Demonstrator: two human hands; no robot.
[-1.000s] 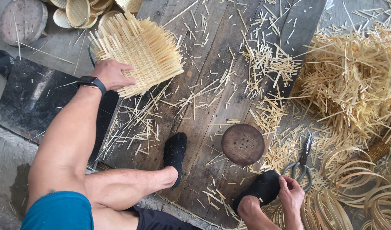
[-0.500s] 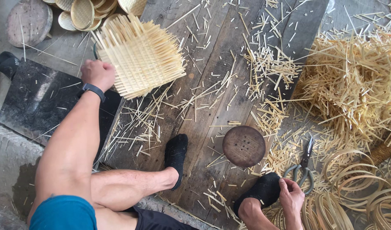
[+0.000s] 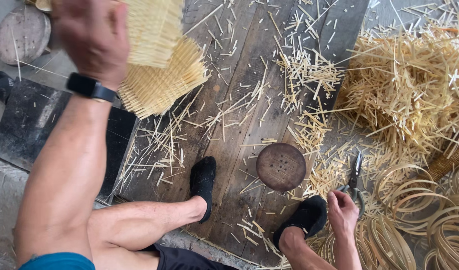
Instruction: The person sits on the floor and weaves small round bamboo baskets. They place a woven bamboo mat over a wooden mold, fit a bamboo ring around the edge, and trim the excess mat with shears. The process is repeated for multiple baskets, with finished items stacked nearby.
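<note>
While the left hand (image 3: 89, 37) grips a woven bamboo basket (image 3: 157, 65) at upper left, the right hand's (image 3: 343, 214) curled fingers touch the shears (image 3: 354, 182) at lower right, blades pointing up-frame.

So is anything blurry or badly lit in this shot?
Head view: the left hand and the woven bamboo piece it lifts are motion-blurred close to the lens; the right hand by the scissors, the round wooden disc and floor strips stay sharp; light is soft, without glare.

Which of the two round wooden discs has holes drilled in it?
The dark disc on the planks between the feet; the paler disc at top left shows no holes.
</note>
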